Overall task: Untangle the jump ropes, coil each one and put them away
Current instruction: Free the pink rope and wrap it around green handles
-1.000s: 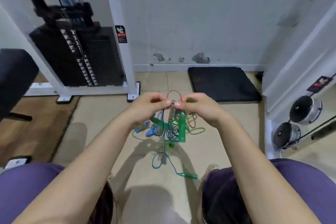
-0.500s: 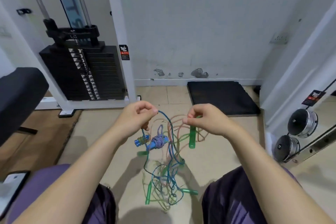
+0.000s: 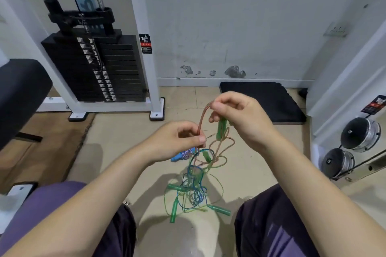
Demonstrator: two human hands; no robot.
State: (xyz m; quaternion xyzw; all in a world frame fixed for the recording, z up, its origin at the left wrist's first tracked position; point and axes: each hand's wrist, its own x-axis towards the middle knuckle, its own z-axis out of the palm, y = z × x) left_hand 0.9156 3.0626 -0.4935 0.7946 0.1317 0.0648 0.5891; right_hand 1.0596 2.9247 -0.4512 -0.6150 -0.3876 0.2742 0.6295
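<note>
1. Pinching a brown rope [image 3: 201,120] between thumb and fingertips, the left hand [image 3: 177,141] sits low and left of the right hand [image 3: 236,117]; its other fingers are curled.
2. Right hand is higher and farther off, fingers curled round the same brown rope at the top of its arc and round a green handle [image 3: 221,129] that hangs below the palm.
3. Brown rope runs as a short arch between the two hands, then drops in loose loops below them.
4. Tangle of ropes [image 3: 195,183] hangs from the hands down to the tiled floor [image 3: 117,142], between the person's knees; its lower part lies on the floor, near.
5. Count, rope colours seen: three (brown, green, blue). Strands overlap; the number of ropes cannot be told.
6. Count, green handles: five visible, one in the right hand, one in the tangle's upper part, three low near the floor.
7. One blue handle [image 3: 177,156] with a striped wrap shows just below the left hand.
</note>
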